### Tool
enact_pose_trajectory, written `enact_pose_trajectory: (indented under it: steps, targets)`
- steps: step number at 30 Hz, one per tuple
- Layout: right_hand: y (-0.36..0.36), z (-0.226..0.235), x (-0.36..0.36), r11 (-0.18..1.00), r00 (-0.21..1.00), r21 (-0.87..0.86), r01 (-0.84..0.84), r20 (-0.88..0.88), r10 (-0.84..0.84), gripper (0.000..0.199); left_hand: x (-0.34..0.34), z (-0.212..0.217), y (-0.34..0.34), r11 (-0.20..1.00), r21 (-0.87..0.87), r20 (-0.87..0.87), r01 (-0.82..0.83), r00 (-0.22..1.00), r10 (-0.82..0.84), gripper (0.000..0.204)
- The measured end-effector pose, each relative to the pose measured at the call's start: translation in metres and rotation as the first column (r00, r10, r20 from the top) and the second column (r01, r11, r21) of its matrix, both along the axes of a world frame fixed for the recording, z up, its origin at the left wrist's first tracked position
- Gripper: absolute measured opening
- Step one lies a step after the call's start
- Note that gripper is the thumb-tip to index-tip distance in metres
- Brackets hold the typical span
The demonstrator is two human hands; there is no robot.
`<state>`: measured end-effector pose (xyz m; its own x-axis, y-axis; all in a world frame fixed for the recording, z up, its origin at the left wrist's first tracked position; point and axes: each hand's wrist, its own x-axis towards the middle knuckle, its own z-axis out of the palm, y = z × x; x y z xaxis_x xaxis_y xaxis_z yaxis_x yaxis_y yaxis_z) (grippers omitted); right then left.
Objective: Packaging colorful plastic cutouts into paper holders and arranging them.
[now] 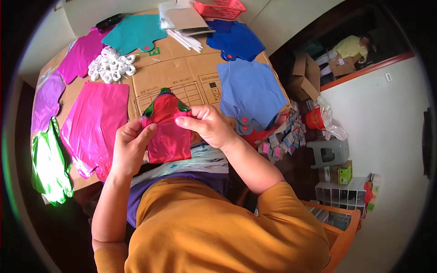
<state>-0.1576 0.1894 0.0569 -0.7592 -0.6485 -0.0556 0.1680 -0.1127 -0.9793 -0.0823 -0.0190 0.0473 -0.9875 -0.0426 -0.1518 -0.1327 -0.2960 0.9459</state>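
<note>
Close in front of my body I hold a small folded bundle of shiny foil (169, 144), which looks like deflated foil balloons. It is pink on the front, with red, green and blue layers showing at its upper end. My left hand (130, 144) pinches its left upper edge between thumb and fingers. Opposite, my right hand (208, 126) grips the right upper edge, thumb on top. A large stack of flat pink foil balloons (98, 123) lies left of my left hand. Beyond my right hand is a light blue stack (250, 86).
Cardboard (175, 73) covers the table. On it lie magenta (83, 54), teal (136, 32), dark blue (236, 41), purple (47, 101) and green (51, 164) foil stacks, white ribbon rolls (110, 67), white sticks (184, 41) and a red basket (220, 8). A grey stool (328, 152) stands right.
</note>
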Motion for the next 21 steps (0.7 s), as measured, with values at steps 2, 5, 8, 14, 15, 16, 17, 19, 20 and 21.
enact_pose_trajectory:
  steps: [2, 5, 8, 14, 15, 16, 17, 19, 20, 21]
  targets:
    - [-0.002, -0.002, 0.000, 1.000, 1.000, -0.009, 0.021, 0.018, -0.021, 0.017, -0.001, -0.003, 0.002, 1.000, -0.001, -0.023, -0.013, 1.000, 0.013, 0.010]
    - [-0.001, -0.003, -0.003, 1.000, 1.000, 0.024, -0.004, 0.013, 0.004, 0.018, 0.000, -0.004, -0.004, 1.000, 0.002, -0.013, -0.004, 1.000, 0.004, 0.009]
    - [-0.004, -0.003, -0.004, 1.000, 1.000, -0.009, -0.018, 0.021, 0.018, 0.017, -0.001, 0.000, 0.001, 0.999, 0.047, -0.014, -0.022, 1.000, 0.023, 0.008]
    - [-0.005, 0.002, -0.006, 0.999, 0.998, 0.029, -0.043, 0.035, 0.042, 0.018, -0.001, 0.001, 0.003, 0.993, 0.108, -0.021, -0.048, 0.999, 0.051, 0.013]
    - [-0.006, 0.005, -0.005, 0.999, 0.999, 0.021, -0.042, 0.036, 0.041, 0.018, 0.000, 0.001, 0.002, 0.994, 0.105, -0.026, -0.041, 0.999, 0.044, 0.013]
    - [-0.007, 0.009, -0.004, 0.999, 0.999, 0.013, -0.041, 0.036, 0.041, 0.018, -0.001, -0.001, 0.000, 0.994, 0.101, -0.030, -0.034, 0.999, 0.037, 0.014]
    - [-0.007, 0.011, -0.004, 0.999, 0.999, 0.006, -0.041, 0.036, 0.040, 0.018, -0.001, -0.002, -0.001, 0.995, 0.098, -0.034, -0.027, 0.999, 0.031, 0.015]
    - [-0.007, 0.006, -0.006, 0.999, 0.998, 0.009, -0.049, 0.029, 0.049, 0.018, -0.001, -0.003, 0.000, 0.993, 0.115, -0.036, -0.040, 0.998, 0.044, 0.015]
    - [-0.007, 0.004, -0.007, 0.998, 0.998, 0.010, -0.054, 0.025, 0.054, 0.018, 0.000, -0.003, 0.000, 0.991, 0.124, -0.037, -0.047, 0.998, 0.052, 0.015]
    - [-0.007, 0.004, -0.007, 0.999, 0.999, 0.018, -0.051, 0.007, 0.050, 0.018, 0.000, -0.004, -0.001, 0.992, 0.119, -0.032, -0.043, 0.998, 0.047, 0.015]
